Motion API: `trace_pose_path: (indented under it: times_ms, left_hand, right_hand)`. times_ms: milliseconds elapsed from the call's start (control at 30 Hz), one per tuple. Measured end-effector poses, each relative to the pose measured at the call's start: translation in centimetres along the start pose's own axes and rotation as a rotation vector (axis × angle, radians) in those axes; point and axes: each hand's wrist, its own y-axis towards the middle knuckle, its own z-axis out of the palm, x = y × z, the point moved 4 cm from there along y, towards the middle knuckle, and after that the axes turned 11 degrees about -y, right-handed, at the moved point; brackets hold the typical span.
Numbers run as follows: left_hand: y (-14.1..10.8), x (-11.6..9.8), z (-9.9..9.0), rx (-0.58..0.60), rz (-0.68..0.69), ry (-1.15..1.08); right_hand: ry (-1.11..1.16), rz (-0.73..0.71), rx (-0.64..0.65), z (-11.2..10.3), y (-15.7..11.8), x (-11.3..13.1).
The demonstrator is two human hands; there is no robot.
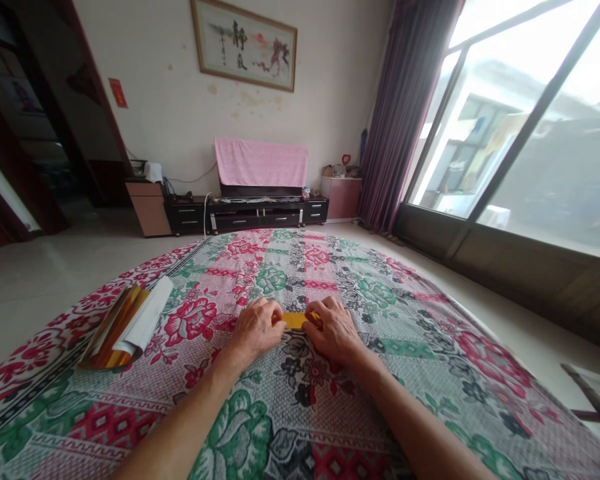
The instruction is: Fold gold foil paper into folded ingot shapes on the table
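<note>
A narrow strip of gold paper (295, 321) spans the gap between my two hands, just above or on the patterned cloth. My left hand (260, 327) pinches its left end, fingers curled and thumb pressed in. At the other end, my right hand (334, 328) grips it the same way. The fingers cover both ends, so how the paper is folded there cannot be made out. To the left lies a loose stack of gold and white paper sheets (125, 327), curled and leaning over one another.
A floral cloth (375, 400) in red, green and grey covers the round table. Beyond it stand a low black cabinet (257, 217) and a pink cloth (261, 162) over a screen-like shape. A dark-framed window (490, 147) and purple curtain (405, 107) are at right.
</note>
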Motion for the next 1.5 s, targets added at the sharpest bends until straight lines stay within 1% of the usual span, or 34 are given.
trace_pose_path:
  times_ms: [133,267,400,600,767,867,933,1033,1167,1233,1367,1500]
  left_hand:
    - [0.3,1.0,-0.3,0.119,0.02,-0.156]
    - [0.4,1.5,-0.6,0.202,0.028,-0.24]
    - [0.5,1.7,-0.7,0.23,0.039,-0.279]
    - [0.5,2.2,-1.0,0.241,0.012,-0.359]
    - [0.5,2.3,-1.2,0.192,-0.025,-0.428]
    - [0.5,2.1,-1.2,0.128,-0.064,-0.427]
    - [0.4,2.0,-1.2,0.078,-0.064,-0.397]
    - [0.5,2.0,-1.2,0.035,-0.023,-0.353]
    - [0.5,2.0,-1.2,0.024,0.059,-0.306]
    - [0.4,1.9,-1.2,0.018,0.078,-0.289]
    - [0.2,1.4,-1.4,0.004,0.104,-0.281]
    - [0.0,0.8,-1.6,-0.014,0.19,-0.271]
  right_hand:
    - [0.044,-0.044,0.039,0.3,0.4,-0.8]
    - [0.096,-0.075,0.057,0.7,0.7,-1.5]
    - [0.133,-0.095,0.062,0.7,0.9,-1.7]
    - [0.141,-0.098,0.057,0.3,0.8,-1.5]
    - [0.134,-0.059,0.015,0.0,0.4,-1.2]
    - [0.116,-0.07,-0.015,-0.2,0.2,-0.9]
    - [0.105,-0.082,-0.032,-0.2,0.0,-0.8]
    - [0.108,-0.088,-0.067,-0.3,-0.1,-0.7]
    - [0.135,-0.107,-0.125,-0.5,-0.2,-0.6]
    - [0.141,-0.117,-0.143,-0.7,-0.1,-0.5]
    - [0.144,-0.138,-0.17,-0.9,-0.1,-0.3]
    - [0.119,-0.18,-0.195,-1.0,-0.2,0.0]
